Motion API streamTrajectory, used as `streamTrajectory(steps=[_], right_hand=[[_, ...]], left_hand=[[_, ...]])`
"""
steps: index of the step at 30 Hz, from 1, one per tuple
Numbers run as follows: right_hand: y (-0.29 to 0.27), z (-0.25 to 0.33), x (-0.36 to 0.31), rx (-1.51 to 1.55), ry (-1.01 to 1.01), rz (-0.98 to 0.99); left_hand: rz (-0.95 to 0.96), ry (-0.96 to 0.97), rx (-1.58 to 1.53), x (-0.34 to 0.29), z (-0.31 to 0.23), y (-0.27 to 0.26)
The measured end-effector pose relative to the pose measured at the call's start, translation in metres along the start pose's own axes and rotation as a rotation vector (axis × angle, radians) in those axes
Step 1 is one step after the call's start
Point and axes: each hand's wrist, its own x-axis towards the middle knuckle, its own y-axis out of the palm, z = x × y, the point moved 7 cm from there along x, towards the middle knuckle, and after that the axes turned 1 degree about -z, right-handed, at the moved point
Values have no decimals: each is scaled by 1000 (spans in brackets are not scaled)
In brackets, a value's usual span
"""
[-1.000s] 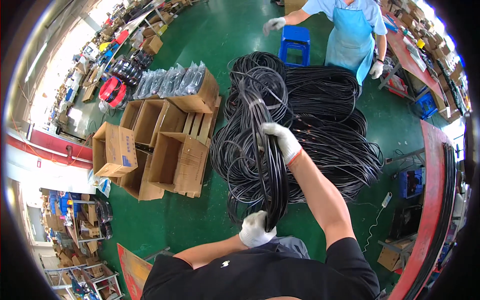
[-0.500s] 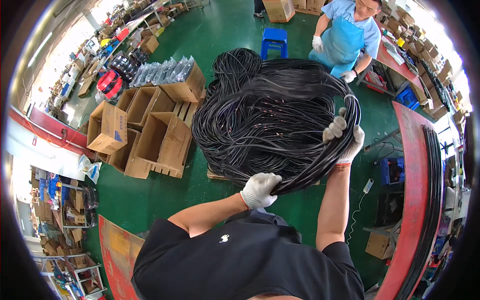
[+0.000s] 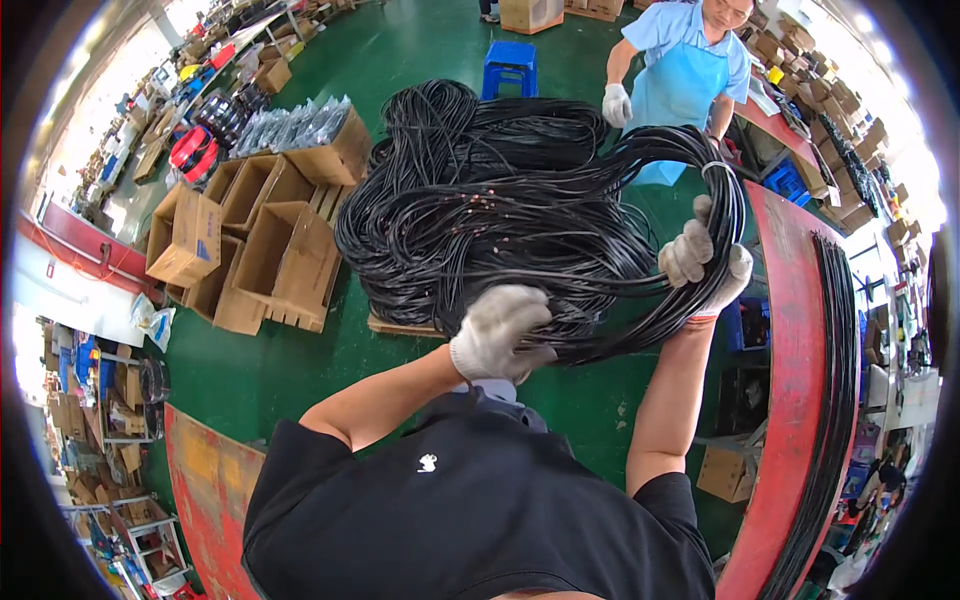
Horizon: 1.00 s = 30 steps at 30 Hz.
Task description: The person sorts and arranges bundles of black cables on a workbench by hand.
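My right hand (image 3: 703,262), in a white knit glove, is closed around a thick bundle of black cables (image 3: 640,335). The bundle loops up past a pale tie and back over the large pile of black cables (image 3: 440,240) ahead of me. At the bundle's near end my left hand (image 3: 505,330), gloved too and slightly blurred, has fingers and thumb apart. It no longer grips the cables beside it. Small copper-coloured ends show among the piled cables, which lie on a wooden pallet (image 3: 400,326).
A co-worker in a blue apron (image 3: 680,90) stands beyond the bundle at right. Cardboard boxes (image 3: 285,265) sit on a pallet at left. A blue stool (image 3: 509,70) is behind the pile. At right, a red bench (image 3: 790,330) carries straight black cables (image 3: 835,400).
My left hand has loosened from the bundle and its fingers have spread. The right hand has moved rightward with the cables, pulling the loop along. The co-worker's right-side hand has left the loop.
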Motion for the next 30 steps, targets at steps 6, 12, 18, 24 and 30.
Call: streamTrajectory(steps=[6, 12, 18, 24, 30], right_hand=[[-63, 28, 30, -11, 20, -102], [-113, 22, 62, 31, 159, -63], [-234, 59, 0, 111, -7, -450], [-268, 134, -16, 109, -99, -310], [-193, 237, -98, -298, -220, -336]], left_hand=[[213, -417, -174, 29, 175, 80], [697, -771, -779, -25, 267, 253], [978, -1218, -900, -54, 175, 277], [1171, -1209, -1697, -19, 77, 280], [1184, -1189, -1473, 73, -44, 335]])
